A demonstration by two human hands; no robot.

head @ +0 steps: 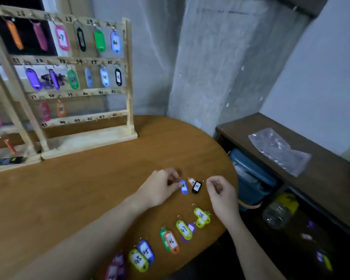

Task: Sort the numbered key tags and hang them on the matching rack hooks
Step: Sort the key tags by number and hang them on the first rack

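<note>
Hands work mid-sort: the left hand [160,188] pinches a blue tag [183,187]; the right hand [220,190] curls empty beside a black tag [196,187]. Nearer tags [183,229] wait on the counter [89,188]; beyond, the rack [85,81] has its lowest hooks bare.

My one view: head camera, wide-angle, looking forward and down across table [89,188], hands close, rack [85,81] farther left.

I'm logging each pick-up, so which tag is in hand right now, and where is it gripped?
The left hand pinches the blue tag at its top, ring end. The right hand holds nothing visible.
</note>
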